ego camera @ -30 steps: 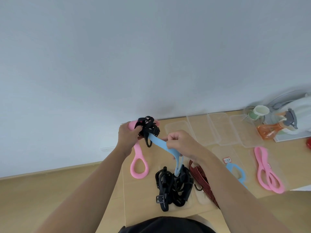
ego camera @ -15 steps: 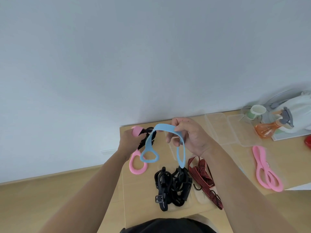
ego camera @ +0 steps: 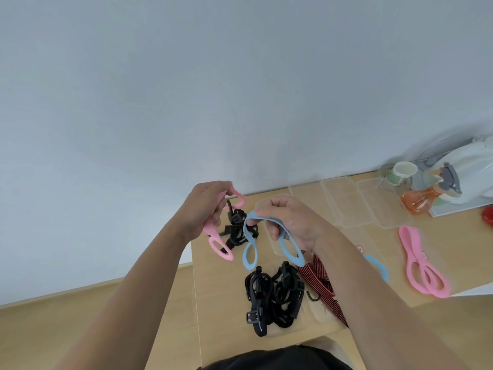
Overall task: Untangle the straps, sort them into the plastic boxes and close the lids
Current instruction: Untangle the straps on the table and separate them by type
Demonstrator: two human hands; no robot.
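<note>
Straps in mid-sort above a wooden table: a blue strap hangs draped over the curled fingers of the person's right hand, its two end loops dangling in the air over the tabletop, while the left hand grips a pink strap together with a knotted black strap that hangs from the same fist. The blue strap's nearer loop overlaps the black knot from this angle; whether it is threaded through or merely in front cannot be told. The step in hand looks to be freeing the blue one. It is best done by holding the left fist steady as an anchor and drawing the right hand slowly to the right. The loop should be watched as it slips clear of the black buckle, not tugged, since the soft band would likely stretch and tighten the knot. Below lie a heap of black straps and, just beside it, a red-and-black striped cord. Further right a second blue strap, partly hidden by the right forearm, probably marks where this one belongs, with a pair of pink straps beyond. Clear plastic boxes lie in a row by the wall, none looking closed, near an orange spray bottle and a paper cup
</note>
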